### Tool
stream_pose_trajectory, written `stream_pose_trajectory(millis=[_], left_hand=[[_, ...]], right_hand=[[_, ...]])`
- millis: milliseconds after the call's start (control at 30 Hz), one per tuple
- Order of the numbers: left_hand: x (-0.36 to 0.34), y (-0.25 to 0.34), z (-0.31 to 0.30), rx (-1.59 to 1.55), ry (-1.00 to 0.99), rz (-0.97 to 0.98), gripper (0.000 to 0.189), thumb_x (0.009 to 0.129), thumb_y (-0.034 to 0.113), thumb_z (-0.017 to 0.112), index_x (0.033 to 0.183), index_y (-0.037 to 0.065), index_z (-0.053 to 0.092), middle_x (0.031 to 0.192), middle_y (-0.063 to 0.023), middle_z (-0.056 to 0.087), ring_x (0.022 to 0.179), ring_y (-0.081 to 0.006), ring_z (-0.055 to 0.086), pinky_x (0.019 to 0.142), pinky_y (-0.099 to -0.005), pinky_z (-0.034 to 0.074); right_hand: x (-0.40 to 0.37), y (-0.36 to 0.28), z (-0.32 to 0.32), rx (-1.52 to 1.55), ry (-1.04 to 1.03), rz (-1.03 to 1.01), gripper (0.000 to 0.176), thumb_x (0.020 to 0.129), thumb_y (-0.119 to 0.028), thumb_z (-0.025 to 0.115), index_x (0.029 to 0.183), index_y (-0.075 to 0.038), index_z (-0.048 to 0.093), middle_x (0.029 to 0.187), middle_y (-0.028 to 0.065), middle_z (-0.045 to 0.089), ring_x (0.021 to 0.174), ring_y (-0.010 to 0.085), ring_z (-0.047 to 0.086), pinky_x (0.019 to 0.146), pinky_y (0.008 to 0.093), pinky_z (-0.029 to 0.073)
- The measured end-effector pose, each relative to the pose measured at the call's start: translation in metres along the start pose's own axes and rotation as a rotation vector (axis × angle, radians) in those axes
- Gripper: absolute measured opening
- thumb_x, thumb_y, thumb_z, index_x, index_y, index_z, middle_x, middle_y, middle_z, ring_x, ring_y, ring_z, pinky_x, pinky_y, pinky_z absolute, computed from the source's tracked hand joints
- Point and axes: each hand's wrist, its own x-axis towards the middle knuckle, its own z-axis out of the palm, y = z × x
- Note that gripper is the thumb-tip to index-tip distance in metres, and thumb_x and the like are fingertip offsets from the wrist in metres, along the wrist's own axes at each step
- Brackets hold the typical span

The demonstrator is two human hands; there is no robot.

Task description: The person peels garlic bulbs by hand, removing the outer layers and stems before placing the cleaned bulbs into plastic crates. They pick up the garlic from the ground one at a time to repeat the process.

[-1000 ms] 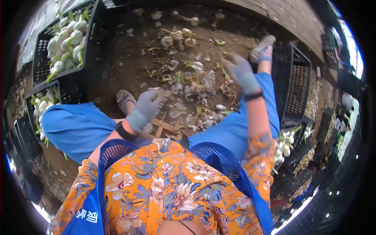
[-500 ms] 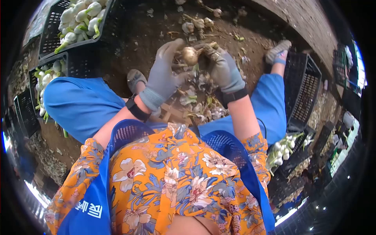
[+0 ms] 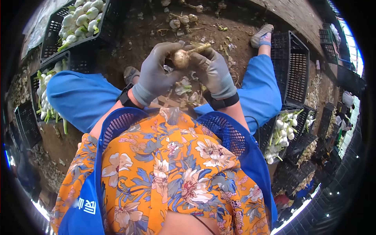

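Note:
Between my two gloved hands is a brownish garlic bulb (image 3: 181, 59) with its stem (image 3: 200, 48) pointing up to the right. My left hand (image 3: 158, 70) wears a grey glove and curls its fingers round the bulb's left side. The fingers of my right hand (image 3: 214, 70), in a dirtier glove, are bent against the bulb and stem from the right. Loose peeled skins (image 3: 183, 87) lie on the ground just below and between the hands. Farther forward, several unpeeled bulbs (image 3: 175, 24) rest on the soil.
Black crates of white garlic (image 3: 83, 21) stand at the upper left and left (image 3: 49, 92). A black crate (image 3: 295, 68) sits beyond the right foot. More white garlic (image 3: 282, 133) lies in a crate at the right. My knees flank the work area.
My left hand has closed in round the bulb, and the bulb has moved slightly left and down in view. The whole view has shifted a little.

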Motion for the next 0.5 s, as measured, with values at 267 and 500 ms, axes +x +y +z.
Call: stream_pose_trajectory(millis=[267, 500], left_hand=[[0.007, 0.018, 0.003, -0.690, -0.114, -0.578, 0.043, 0.086, 0.015, 0.060, 0.125, -0.002, 0.051, 0.107, -0.0122, 0.061, 0.100, -0.0158, 0.060, 0.088, -0.0282, 0.050], [0.006, -0.002, -0.002, -1.474, -0.134, -1.073, 0.049, 0.095, 0.043, 0.039, 0.108, 0.000, 0.058, 0.088, -0.0164, 0.062, 0.045, -0.0136, 0.047, 0.040, -0.0235, 0.042]], right_hand=[[-0.018, -0.007, -0.001, -0.087, 0.037, -0.003, 0.017, 0.086, -0.001, 0.066, 0.102, 0.001, 0.064, 0.094, 0.0054, 0.067, 0.084, 0.0118, 0.064, 0.072, 0.0247, 0.052], [-0.022, -0.010, -0.022, -1.263, 0.196, -0.466, 0.021, 0.085, 0.003, 0.059, 0.106, 0.003, 0.062, 0.100, 0.0084, 0.066, 0.091, 0.0156, 0.062, 0.076, 0.0294, 0.050]])
